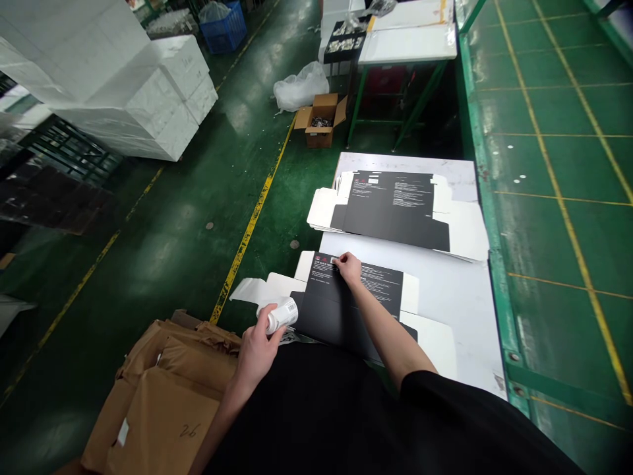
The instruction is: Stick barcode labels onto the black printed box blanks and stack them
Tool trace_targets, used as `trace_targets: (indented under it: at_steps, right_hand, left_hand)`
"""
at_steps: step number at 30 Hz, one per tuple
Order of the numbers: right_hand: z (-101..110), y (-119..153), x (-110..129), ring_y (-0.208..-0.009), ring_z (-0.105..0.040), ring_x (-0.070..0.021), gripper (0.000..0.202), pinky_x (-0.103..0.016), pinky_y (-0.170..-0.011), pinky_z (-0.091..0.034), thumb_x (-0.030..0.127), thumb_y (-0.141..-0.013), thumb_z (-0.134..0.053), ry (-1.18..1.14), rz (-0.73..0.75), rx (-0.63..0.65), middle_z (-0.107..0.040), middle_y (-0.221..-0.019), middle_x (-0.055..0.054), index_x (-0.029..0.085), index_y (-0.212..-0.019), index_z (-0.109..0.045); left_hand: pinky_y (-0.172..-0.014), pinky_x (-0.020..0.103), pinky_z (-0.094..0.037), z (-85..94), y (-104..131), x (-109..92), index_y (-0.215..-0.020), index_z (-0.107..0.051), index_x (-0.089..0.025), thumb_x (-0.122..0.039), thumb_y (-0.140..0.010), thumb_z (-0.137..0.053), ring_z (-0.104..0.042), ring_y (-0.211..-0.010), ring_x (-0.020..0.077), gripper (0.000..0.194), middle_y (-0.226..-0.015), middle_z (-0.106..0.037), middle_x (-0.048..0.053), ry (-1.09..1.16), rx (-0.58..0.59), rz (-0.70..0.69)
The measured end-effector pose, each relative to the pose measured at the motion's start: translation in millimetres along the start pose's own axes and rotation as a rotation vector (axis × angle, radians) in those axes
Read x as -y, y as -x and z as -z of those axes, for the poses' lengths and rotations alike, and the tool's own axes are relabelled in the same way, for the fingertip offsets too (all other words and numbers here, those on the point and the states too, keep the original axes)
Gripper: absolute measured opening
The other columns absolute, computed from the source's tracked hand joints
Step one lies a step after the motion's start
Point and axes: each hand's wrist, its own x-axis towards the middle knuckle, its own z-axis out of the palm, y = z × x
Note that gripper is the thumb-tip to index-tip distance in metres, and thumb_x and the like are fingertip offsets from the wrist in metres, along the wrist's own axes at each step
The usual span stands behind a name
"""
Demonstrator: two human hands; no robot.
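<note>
My left hand (258, 348) is wrapped around a small white roll of labels (284, 315) with barcode-like print on it. A pale strip of backing paper (248, 290) trails beside the roll, past the table's left edge. In front of me lies a flat black and white box blank (324, 300) with white printed text. My right hand (350, 267) is pinched at the corner of a small white label (334, 261), against the upper printed part of the blank. Fingers partly hide that label. Farther up the table, a stack of similar box blanks (390, 208) carries a white label on its top sheet.
The white table (469, 297) runs along a green metal frame (487, 218) at right. Brown paper-wrapped bundles (168, 389) stand at lower left. Beyond the table are an open carton (320, 135), a plastic bag (301, 86) and another workbench (408, 46).
</note>
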Motion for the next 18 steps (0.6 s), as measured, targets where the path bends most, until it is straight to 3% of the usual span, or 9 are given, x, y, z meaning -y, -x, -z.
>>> trace_targets:
  at_steps: [18]
  right_hand:
    - [-0.6,-0.6,0.6,-0.069,-0.059,-0.0185,0.018,-0.028,-0.066,-0.040,0.032,-0.072,-0.070,0.015,-0.011,-0.004,-0.067,-0.071,0.000,0.023,-0.069,-0.055]
  left_hand:
    - [-0.066,0.027,-0.051,0.1,0.2,-2.7,-0.133,-0.053,-0.028,-0.035,-0.092,-0.059,-0.077,-0.082,0.0235,0.042,-0.111,-0.078,0.008,-0.017,-0.018,-0.031]
